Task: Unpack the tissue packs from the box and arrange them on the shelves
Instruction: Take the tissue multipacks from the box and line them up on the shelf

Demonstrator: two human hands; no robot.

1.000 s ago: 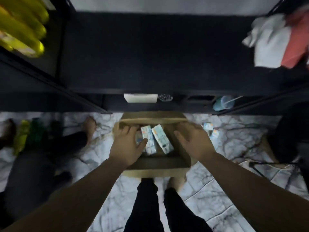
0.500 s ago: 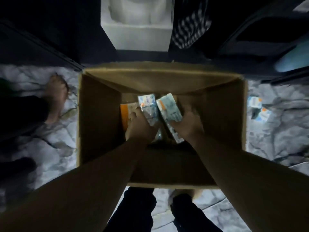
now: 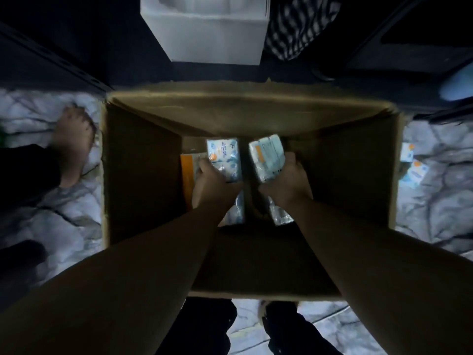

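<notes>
Marble floor [image 3: 76, 221] carries the cardboard box [image 3: 143, 175] below dark shelves. Deep inside, the left hand [image 3: 212, 183] grips 1 tissue pack [image 3: 225, 160]; the right hand [image 3: 289, 180] grips another pack [image 3: 266, 155]. Best lift both straight up, clear of the box's walls.

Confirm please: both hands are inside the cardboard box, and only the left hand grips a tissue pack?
Not quite. In the head view the right hand also grips a tissue pack; the left hand grips another pack. Both are inside the cardboard box.
</notes>
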